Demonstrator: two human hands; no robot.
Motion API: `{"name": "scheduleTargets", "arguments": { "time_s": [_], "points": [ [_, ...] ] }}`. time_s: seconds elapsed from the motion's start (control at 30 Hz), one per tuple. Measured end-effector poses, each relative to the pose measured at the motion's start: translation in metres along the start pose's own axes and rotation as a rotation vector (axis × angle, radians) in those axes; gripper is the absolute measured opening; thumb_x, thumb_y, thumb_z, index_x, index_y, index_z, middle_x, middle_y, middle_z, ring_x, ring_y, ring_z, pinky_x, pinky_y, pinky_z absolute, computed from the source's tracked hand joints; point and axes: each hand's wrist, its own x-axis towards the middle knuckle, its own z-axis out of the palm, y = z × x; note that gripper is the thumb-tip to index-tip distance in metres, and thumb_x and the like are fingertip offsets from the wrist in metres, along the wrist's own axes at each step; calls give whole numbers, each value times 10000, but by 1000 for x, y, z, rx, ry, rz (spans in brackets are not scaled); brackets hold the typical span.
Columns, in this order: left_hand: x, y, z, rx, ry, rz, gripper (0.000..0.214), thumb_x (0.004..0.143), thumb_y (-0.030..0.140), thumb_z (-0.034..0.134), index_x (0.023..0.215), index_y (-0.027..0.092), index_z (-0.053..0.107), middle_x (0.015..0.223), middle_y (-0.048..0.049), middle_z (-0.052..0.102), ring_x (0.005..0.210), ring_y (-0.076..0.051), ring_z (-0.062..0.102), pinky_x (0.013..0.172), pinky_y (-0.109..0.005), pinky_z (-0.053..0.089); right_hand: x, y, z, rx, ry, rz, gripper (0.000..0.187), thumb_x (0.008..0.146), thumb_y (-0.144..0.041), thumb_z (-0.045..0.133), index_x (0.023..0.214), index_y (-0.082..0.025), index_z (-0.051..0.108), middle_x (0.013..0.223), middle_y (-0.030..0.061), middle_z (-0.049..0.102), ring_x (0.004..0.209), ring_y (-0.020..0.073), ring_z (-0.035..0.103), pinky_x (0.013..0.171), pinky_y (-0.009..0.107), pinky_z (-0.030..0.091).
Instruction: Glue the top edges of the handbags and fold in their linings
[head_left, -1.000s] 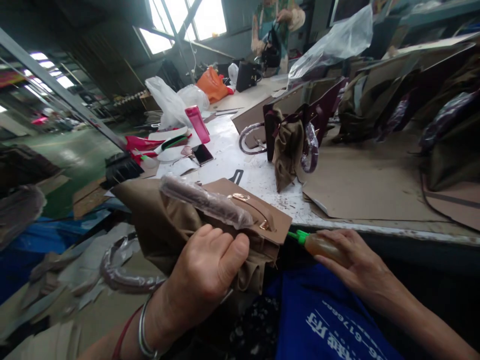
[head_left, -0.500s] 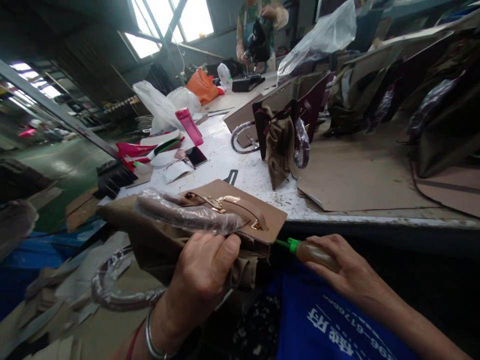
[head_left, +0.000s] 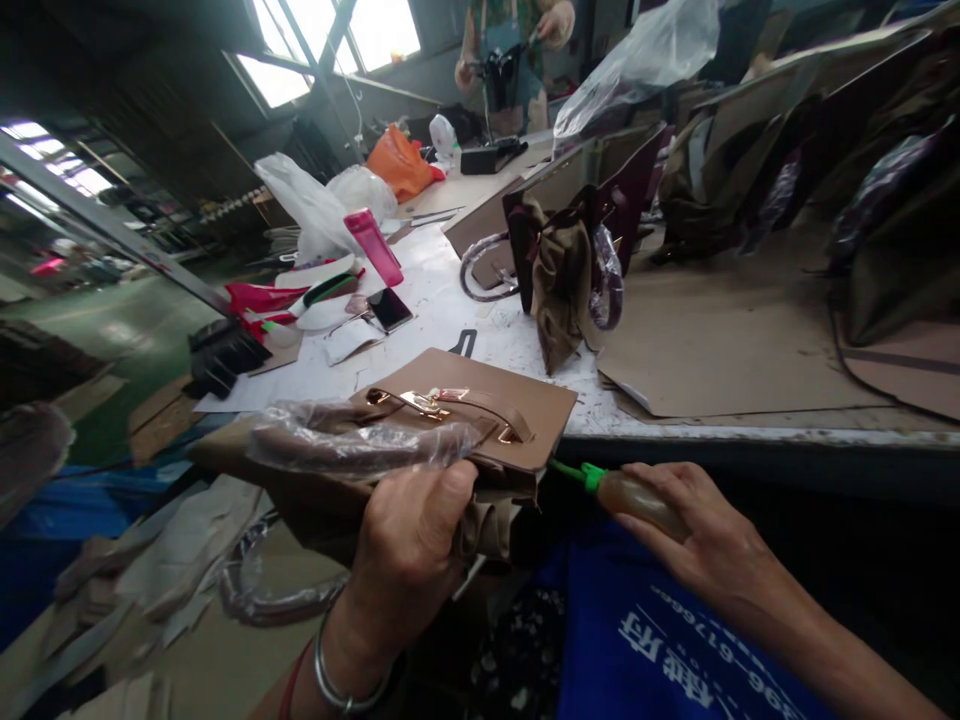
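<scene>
My left hand [head_left: 412,530] is closed on the near edge of a brown handbag [head_left: 465,385], its thumb on top. The bag lies tilted at the table's edge, its flat panel facing up with a strap and gold metal fittings. One bag handle [head_left: 360,440], wrapped in clear plastic, lies across the bag beside my fingers. A second wrapped handle [head_left: 281,605] hangs below. My right hand [head_left: 686,520] is wrapped round a tool with a brownish rounded body [head_left: 637,503] and a green collar. Its thin green tip meets the panel's right corner; exact contact is hidden.
On the white table [head_left: 442,270] are a phone [head_left: 389,310], a pink bottle [head_left: 373,247] and a dark handbag [head_left: 559,270]. More bags [head_left: 892,220] stand on brown board [head_left: 735,330] at right. Another person [head_left: 510,60] works at the far end.
The brown bag's panel has tipped slightly, and its wrapped handle has shifted a little left. The lower handle has swung right. My grips stay the same. The person opposite has moved their hands.
</scene>
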Motion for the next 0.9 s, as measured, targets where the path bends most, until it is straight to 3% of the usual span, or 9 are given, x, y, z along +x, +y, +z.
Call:
{"name": "scheduleTargets", "arguments": {
  "time_s": [0.1,0.33,0.53,0.73,0.9],
  "points": [
    [-2,1,2,7,10,-10,162,818,107,423,950,138,511,638,-36,619,558,-154,576,514,-274,447,2,-2,-3,-3,0,4,388,831,-463,537,1163,-261,535,1020,63,552,838,206,625,700,325,549],
    [-7,3,6,-25,3,-42,125,886,211,439,945,134,518,629,-39,621,546,-153,588,507,-266,444,1,-17,-12,169,-195,56,339,834,-478,527,1122,-301,554,989,41,584,862,197,627,712,303,548],
    [-6,5,6,-18,3,-50,121,882,188,441,939,128,530,691,-69,654,602,-165,613,549,-276,469,1,-8,-3,124,-86,92,375,832,-484,526,1151,-285,528,1048,60,557,886,213,623,740,342,545],
    [-7,4,7,-22,3,-51,110,880,157,429,918,124,527,676,-57,642,573,-155,591,527,-274,452,-13,-27,-9,263,-239,32,311,850,-420,524,1143,-315,531,991,31,579,871,169,622,727,265,544],
    [-7,3,8,-19,-14,-44,130,886,194,442,925,109,531,664,-60,629,561,-164,587,514,-279,444,-3,-20,-6,179,-163,166,381,830,-485,524,1140,-265,551,1039,52,568,923,197,611,797,322,525]
  ]
}}
